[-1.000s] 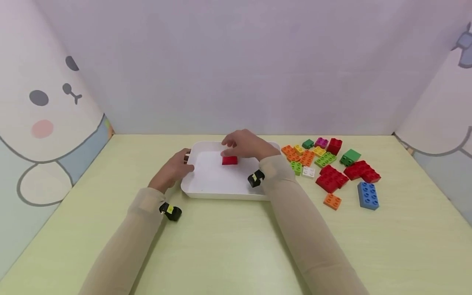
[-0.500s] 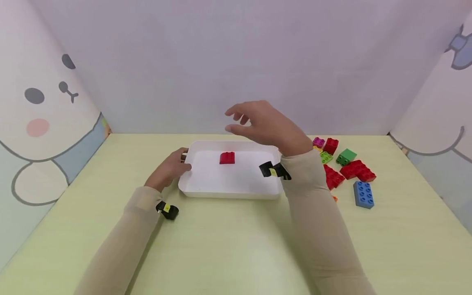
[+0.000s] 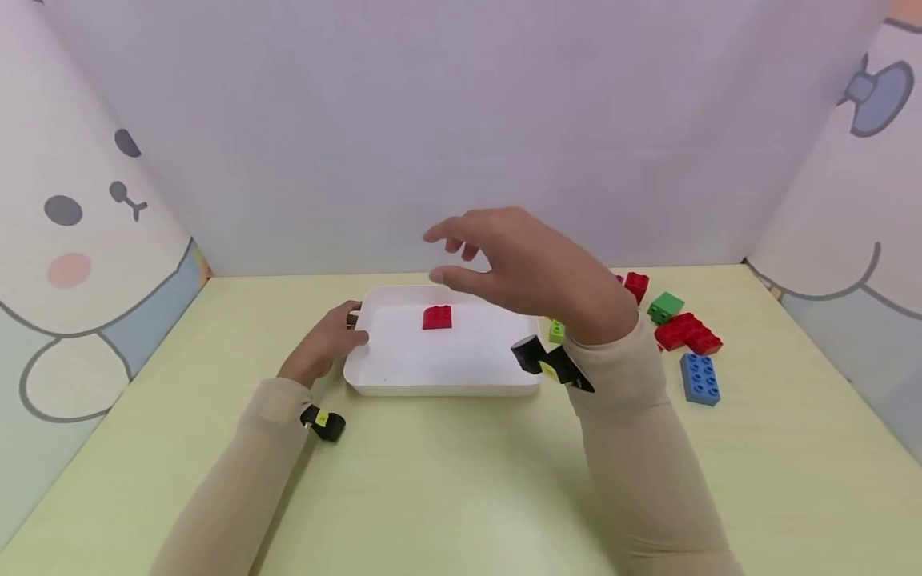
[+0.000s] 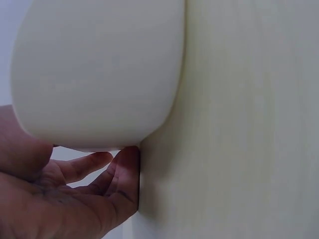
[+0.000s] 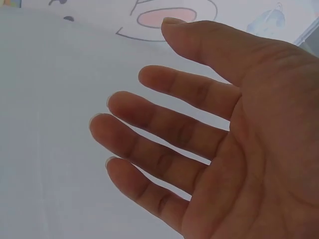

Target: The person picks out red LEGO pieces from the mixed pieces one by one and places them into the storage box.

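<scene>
My left hand (image 3: 324, 346) is gripping the white tray (image 3: 442, 380) at its left end: thumb is lying over the rim, fingers are curling along the outside wall. My right hand (image 3: 529, 270) is hanging in the air, holding nothing, fingers loosely bent and standing apart, thumb clear of them; it's hiding the tray's far right corner in the head view. The red brick (image 3: 437, 318) is sitting in the tray's far half, about midway left to right, studs facing up, no hand touching it. I'm judging it light, stiff, hard to break, a bit slippery on the sides; I'm favouring a thumb-and-finger pinch on opposite side walls. The tray is looking thin but rigid, also light, probably prone to sliding, so I'm rating the short-end rims as the best hold. A blue brick (image 3: 700, 378) and a green brick (image 3: 666, 307) are lying on the table (image 3: 432, 480), right of the tray
</scene>
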The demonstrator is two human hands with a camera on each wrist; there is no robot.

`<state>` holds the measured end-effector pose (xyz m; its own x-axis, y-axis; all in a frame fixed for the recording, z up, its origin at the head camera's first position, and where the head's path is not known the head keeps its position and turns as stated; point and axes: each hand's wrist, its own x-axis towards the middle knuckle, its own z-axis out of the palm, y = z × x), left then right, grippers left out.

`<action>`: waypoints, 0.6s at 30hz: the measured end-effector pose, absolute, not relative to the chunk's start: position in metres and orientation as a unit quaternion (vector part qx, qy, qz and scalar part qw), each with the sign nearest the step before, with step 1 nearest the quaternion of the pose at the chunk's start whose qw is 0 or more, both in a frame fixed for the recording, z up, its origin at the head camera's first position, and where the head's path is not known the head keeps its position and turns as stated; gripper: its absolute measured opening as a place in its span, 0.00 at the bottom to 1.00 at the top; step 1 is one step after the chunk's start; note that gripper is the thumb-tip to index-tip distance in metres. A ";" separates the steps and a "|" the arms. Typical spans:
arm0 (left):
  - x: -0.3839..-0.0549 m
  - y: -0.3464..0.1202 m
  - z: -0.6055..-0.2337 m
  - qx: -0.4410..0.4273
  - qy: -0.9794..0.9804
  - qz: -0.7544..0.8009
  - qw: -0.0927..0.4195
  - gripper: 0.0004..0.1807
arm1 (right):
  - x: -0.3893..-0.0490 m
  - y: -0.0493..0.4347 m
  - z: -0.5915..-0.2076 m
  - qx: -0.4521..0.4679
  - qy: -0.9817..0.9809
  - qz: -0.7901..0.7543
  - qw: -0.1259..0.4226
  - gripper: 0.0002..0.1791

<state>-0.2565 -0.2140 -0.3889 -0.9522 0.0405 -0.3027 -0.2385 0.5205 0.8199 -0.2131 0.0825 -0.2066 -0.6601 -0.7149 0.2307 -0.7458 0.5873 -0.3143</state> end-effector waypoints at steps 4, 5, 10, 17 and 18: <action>-0.257 -0.214 -0.387 -0.054 0.862 0.484 0.143 0.38 | -0.205 0.089 -0.205 0.411 -0.894 0.174 0.037 0.26; -0.258 -0.214 -0.387 -0.054 0.862 0.482 0.144 0.38 | -0.203 0.092 -0.205 0.407 -0.897 0.170 0.038 0.26; -0.258 -0.216 -0.386 -0.053 0.865 0.476 0.147 0.38 | -0.194 0.105 -0.204 0.393 -0.904 0.160 0.054 0.25; -0.258 -0.221 -0.384 -0.043 0.868 0.472 0.148 0.38 | -0.185 0.102 -0.205 0.403 -0.899 0.158 0.061 0.24; -0.258 -0.223 -0.384 -0.044 0.868 0.472 0.148 0.38 | -0.184 0.101 -0.206 0.407 -0.897 0.159 0.062 0.24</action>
<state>-0.2576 -0.2228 -0.3837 -0.9521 0.0638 -0.2989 -0.2160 0.5513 0.8059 -0.1838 0.1014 -0.2058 -0.6610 -0.7106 0.2410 -0.7502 0.6183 -0.2345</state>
